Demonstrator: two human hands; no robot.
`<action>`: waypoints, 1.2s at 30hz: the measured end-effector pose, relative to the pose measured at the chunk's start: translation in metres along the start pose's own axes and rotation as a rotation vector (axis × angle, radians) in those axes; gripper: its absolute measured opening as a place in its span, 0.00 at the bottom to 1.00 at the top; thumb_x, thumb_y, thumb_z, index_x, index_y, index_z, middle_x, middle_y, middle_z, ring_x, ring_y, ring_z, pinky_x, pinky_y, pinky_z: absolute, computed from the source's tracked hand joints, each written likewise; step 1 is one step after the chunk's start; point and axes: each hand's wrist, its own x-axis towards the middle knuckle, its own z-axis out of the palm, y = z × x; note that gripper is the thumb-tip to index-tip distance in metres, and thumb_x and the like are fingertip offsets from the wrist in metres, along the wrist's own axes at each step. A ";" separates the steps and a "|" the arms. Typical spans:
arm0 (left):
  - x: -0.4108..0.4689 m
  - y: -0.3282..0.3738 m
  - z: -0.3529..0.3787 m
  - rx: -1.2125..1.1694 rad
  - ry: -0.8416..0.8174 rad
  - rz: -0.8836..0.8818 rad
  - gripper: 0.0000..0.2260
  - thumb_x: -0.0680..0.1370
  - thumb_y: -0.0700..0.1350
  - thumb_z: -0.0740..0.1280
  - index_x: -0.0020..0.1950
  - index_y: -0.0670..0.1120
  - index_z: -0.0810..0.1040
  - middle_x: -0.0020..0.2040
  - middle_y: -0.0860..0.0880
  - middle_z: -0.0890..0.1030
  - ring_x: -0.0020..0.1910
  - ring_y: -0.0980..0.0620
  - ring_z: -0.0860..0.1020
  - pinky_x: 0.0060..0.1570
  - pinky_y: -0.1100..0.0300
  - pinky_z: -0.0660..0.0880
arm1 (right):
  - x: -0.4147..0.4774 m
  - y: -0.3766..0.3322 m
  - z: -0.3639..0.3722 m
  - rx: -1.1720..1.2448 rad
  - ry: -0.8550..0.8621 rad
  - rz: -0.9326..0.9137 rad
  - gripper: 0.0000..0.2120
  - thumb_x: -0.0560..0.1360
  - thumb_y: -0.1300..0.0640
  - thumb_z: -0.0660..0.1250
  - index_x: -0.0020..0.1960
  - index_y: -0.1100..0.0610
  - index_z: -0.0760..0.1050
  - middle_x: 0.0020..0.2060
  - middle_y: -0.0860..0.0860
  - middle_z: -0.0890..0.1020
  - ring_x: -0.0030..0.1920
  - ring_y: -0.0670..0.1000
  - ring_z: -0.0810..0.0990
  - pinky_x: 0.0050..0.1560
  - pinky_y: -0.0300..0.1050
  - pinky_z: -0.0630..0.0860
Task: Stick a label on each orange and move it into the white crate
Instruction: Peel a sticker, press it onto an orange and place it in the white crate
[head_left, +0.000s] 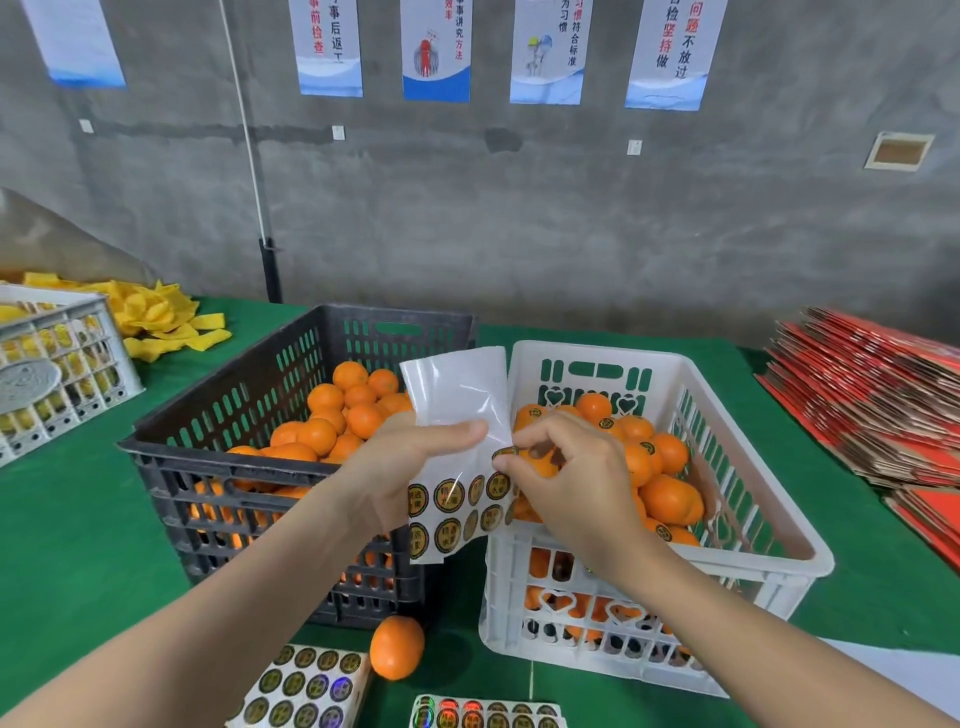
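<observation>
The label sheet (457, 410) is gripped by the left hand (400, 467), thumb across its glossy backing, above the adjoining walls of the two crates. Its upper part is stripped bare and curls back. One label (505, 453) is pinched at the sheet's right edge by the fingertips of the right hand (566, 483). The label is judged thin, limp and tacky, so it should be taken by its rim only, lest the adhesive face be fouled or folded on itself. The oranges are judged firm, light and apt to roll, and are best cupped around the body. The black crate (156, 452), at the middle of the tabletop (78, 545), is roughly half filled with oranges (332, 415) showing no labels. The white crate (779, 525), just beside it on the right, holds labelled oranges (667, 496). One loose orange (396, 647) lies near the tabletop's near edge, beside spare label sheets (306, 686).
</observation>
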 end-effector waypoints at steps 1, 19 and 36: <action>-0.001 0.001 0.003 0.023 0.032 0.000 0.15 0.69 0.45 0.74 0.55 0.47 0.81 0.50 0.41 0.85 0.47 0.41 0.84 0.37 0.54 0.81 | -0.001 0.000 0.001 0.000 -0.002 -0.007 0.05 0.67 0.62 0.76 0.39 0.61 0.80 0.34 0.51 0.79 0.36 0.46 0.74 0.39 0.42 0.72; -0.025 -0.027 -0.004 0.049 -0.222 -0.026 0.30 0.63 0.42 0.80 0.62 0.37 0.77 0.55 0.36 0.80 0.50 0.40 0.80 0.50 0.50 0.79 | 0.034 0.002 -0.016 0.456 -0.656 0.182 0.38 0.73 0.60 0.70 0.75 0.49 0.52 0.54 0.51 0.81 0.58 0.48 0.78 0.62 0.46 0.73; -0.033 0.022 -0.104 0.967 0.304 -0.029 0.14 0.77 0.49 0.68 0.35 0.43 0.78 0.29 0.47 0.82 0.22 0.55 0.75 0.24 0.63 0.70 | 0.021 0.015 0.017 0.309 -0.804 0.256 0.33 0.75 0.62 0.68 0.72 0.42 0.56 0.38 0.49 0.81 0.36 0.42 0.78 0.37 0.31 0.71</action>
